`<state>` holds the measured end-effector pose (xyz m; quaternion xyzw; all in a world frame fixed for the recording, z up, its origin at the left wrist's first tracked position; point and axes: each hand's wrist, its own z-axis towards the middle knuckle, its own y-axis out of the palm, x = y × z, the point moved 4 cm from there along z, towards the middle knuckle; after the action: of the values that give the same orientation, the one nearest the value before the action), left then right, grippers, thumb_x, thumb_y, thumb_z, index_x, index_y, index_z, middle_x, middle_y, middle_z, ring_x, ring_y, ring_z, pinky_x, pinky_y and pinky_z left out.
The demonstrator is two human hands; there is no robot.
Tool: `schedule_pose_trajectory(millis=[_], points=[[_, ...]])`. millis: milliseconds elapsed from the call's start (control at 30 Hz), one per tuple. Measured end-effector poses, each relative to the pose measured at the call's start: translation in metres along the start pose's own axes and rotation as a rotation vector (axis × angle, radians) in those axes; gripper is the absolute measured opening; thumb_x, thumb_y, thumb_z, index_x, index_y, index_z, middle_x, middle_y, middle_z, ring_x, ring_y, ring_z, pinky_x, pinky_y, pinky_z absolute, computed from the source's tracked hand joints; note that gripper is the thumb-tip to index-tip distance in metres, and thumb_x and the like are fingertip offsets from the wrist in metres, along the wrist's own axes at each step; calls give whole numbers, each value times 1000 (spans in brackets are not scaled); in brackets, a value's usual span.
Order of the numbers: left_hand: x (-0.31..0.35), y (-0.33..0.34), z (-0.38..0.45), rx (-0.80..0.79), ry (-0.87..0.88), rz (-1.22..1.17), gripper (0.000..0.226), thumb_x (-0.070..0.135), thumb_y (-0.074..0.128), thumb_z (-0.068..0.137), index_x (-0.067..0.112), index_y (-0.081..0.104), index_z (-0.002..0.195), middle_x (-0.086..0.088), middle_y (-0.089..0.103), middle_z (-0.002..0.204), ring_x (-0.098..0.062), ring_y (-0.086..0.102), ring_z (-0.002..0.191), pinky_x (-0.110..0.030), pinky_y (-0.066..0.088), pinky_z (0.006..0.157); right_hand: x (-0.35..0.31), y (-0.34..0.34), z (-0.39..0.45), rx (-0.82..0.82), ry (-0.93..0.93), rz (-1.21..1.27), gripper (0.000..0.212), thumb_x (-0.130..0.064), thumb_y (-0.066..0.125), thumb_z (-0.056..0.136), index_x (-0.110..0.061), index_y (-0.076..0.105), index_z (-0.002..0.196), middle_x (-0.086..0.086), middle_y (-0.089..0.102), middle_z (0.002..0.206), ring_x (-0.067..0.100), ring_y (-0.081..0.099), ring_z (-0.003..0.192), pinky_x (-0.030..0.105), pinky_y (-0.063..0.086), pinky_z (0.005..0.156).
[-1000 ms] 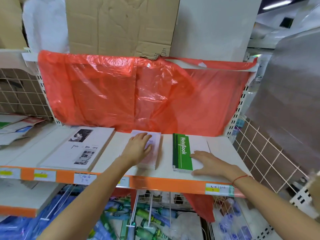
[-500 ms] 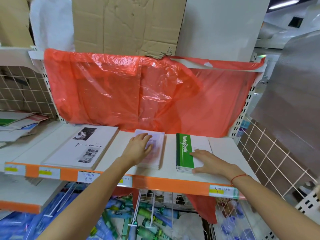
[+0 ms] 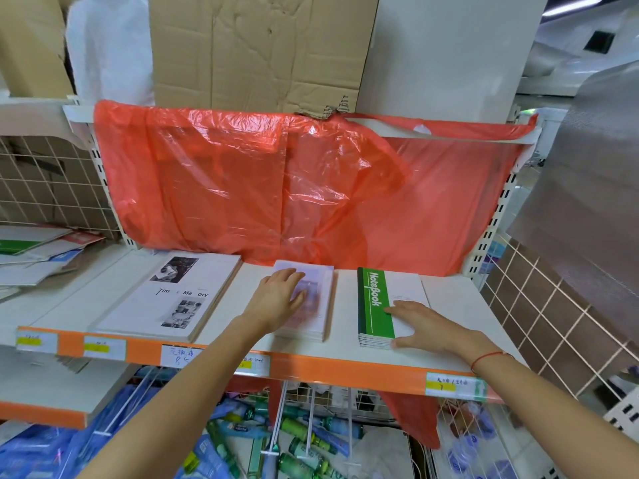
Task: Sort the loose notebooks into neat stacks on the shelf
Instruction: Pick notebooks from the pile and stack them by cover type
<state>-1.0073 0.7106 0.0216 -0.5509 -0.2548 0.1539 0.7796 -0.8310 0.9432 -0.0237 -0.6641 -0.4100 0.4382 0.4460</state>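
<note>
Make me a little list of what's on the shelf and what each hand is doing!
Shelf: white shelf with an orange front edge
Left stack: big white notebooks with photos
Middle stack: pale purple notebooks
Right stack: green and white notebooks marked NoteBook
Left hand: left hand rests flat on the purple stack
Right hand: right hand rests flat on the green stack
Behind: red plastic sheet

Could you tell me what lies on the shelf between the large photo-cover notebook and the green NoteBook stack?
In the head view, the pale purple notebook stack lies between them, with the left hand resting flat on it.
</note>
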Motion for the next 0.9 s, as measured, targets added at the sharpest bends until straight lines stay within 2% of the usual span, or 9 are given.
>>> schedule_pose_trajectory(millis=[67,167,267,333,467,567,667,767,900], points=[[2,1,2,-2,13,-10,48,33,38,96,8,48,135,-12,45,142,-28,43,129,-34,33,103,-2,-1,-1,-15,8,-4,88,-65,56,80,-25,19,150,5,11,158,18,7,146,39,11,118],[12,3,8,-10,13,-58,39,23,45,97,7,51,132,-11,51,137,-28,47,123,-33,37,98,-5,-4,-4,-26,24,4,117,-92,39,58,-26,14,151,2,11,159,17,8,145,42,12,118],[31,8,19,-129,-4,-71,34,12,42,95,6,57,125,-13,60,124,-31,54,112,-33,43,84,-1,-12,-13,22,99,176,84,-59,49,89,-18,12,152,-1,12,158,15,12,145,29,10,117],[48,14,30,-240,-12,-45,35,8,41,93,6,57,123,-17,61,121,-33,56,108,-30,44,77,12,-20,-17,129,213,286,60,-35,39,101,-9,17,150,4,19,157,18,17,144,25,13,114],[84,29,43,-443,-59,32,26,5,41,92,-5,58,109,-23,61,108,-37,57,105,-35,45,77,51,-28,-28,279,491,200,33,-3,38,93,5,52,123,19,52,131,31,48,120,30,38,96],[104,37,43,-553,-109,46,25,-1,40,89,-5,60,104,-16,60,86,-36,61,96,-35,48,77,56,-15,-29,163,487,144,22,1,44,87,-2,61,100,16,59,117,30,55,105,30,44,84],[111,48,42,-597,-102,39,30,0,38,91,-8,59,112,-23,61,115,-35,57,108,-32,46,81,47,-5,-23,102,428,121,26,4,44,83,-16,45,66,12,61,96,28,57,93,29,41,67],[111,57,44,-611,-100,-5,31,2,37,92,-6,57,114,-22,58,121,-34,55,111,-30,44,80,46,-2,-20,118,389,117,32,7,41,80,-17,36,60,13,57,87,28,56,85,25,34,53],[108,57,43,-607,-92,-27,31,2,37,93,-6,55,118,-23,56,124,-34,53,114,-31,43,84,46,-2,-20,105,387,120,31,5,40,84,-16,36,63,11,55,89,26,53,80,19,32,52]])
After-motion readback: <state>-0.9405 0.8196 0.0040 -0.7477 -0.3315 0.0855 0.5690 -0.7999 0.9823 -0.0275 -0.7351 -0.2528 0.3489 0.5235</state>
